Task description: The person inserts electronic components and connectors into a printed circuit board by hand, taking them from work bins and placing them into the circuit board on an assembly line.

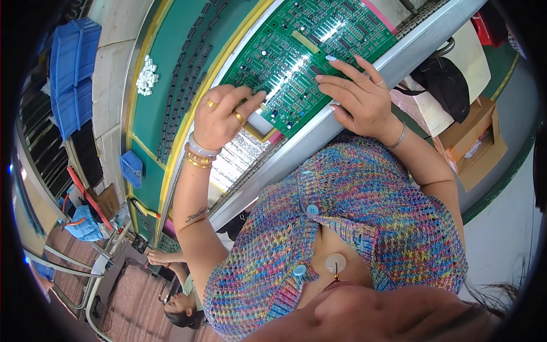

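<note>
A green circuit board [279, 62], crowded with small components, lies tilted on a metal-railed conveyor line [336, 125] in front of me. My left hand [219, 117] is at the board's left edge, its fingers curled together over the corner. Whatever those fingertips pinch, if anything, is hidden. Over the board's right part, my right hand [362, 102] has its fingers spread, the tips on or just above the components near a black chip. Its thumb hangs by the board's near edge.
Rows of black chips [185, 74] and a pile of white connectors [147, 76] lie on the green bench left of the rail. Blue bins [74, 74], a small blue tray [131, 168] and pliers [143, 209] are farther left. A cardboard box [481, 142] and black bag [441, 85] stand right. Another person [182, 308] works lower left.
</note>
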The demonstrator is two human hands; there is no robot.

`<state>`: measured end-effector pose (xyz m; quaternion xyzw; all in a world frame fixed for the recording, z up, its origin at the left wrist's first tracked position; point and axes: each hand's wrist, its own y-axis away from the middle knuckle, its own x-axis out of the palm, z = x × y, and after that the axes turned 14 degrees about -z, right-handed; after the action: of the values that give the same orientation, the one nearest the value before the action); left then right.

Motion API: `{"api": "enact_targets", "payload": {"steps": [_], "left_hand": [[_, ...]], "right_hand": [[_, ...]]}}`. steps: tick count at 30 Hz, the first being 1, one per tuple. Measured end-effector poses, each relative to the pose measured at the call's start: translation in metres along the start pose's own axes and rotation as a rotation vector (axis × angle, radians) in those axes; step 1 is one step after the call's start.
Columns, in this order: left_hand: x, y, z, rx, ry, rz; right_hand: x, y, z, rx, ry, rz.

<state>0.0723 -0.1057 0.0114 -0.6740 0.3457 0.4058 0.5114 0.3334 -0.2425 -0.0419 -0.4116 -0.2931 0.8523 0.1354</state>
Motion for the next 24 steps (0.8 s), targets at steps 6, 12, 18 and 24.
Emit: {"api": "enact_targets", "payload": {"steps": [6,12,18,24], "left_hand": [[0.02,-0.066,0.033,-0.412,-0.246,-0.393],[0.03,-0.114,0.04,-0.646,-0.31,-0.261],[0.042,-0.106,0.059,-0.487,-0.44,-0.302],[0.035,-0.096,0.06,-0.447,-0.382,-0.315]], "right_hand": [[0.002,0.0,0.001,0.007,0.002,-0.002],[0.005,-0.001,0.003,0.005,-0.007,-0.019],[0.005,-0.001,0.003,0.01,-0.015,-0.02],[0.005,-0.002,0.003,0.008,-0.015,-0.024]]}}
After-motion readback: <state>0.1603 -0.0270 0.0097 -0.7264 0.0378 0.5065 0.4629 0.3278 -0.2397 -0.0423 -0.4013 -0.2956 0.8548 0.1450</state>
